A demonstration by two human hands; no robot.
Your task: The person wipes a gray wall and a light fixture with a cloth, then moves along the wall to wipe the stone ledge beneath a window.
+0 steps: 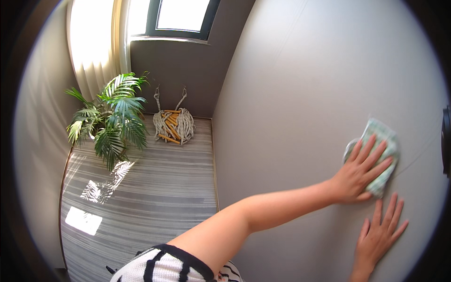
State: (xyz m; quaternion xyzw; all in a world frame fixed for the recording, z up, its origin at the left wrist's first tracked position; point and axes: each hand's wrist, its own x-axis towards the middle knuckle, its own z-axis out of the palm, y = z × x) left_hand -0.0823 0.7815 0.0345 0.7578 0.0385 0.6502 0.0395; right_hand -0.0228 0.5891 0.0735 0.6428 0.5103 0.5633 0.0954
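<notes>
A green-and-white patterned cloth [382, 176] lies flat against the pale grey wall [289, 123] under my left hand [359, 172], whose spread fingers press it there. One folded edge of the cloth shows to the left of the fingertips. My left arm reaches across the view from the bottom, out of a white knit sleeve with black stripes [165, 264]. Just below the cloth, my right hand [378, 236] rests palm down on the same wall, fingers apart, with nothing in it.
A leafy potted palm [121, 109] stands by the curtain [93, 46] at the far left. Beside it, a rope ladder with orange rungs [172, 125] hangs bundled below the window [181, 17]. Striped carpet [169, 183] covers the floor. A dark object [446, 141] is at the right rim.
</notes>
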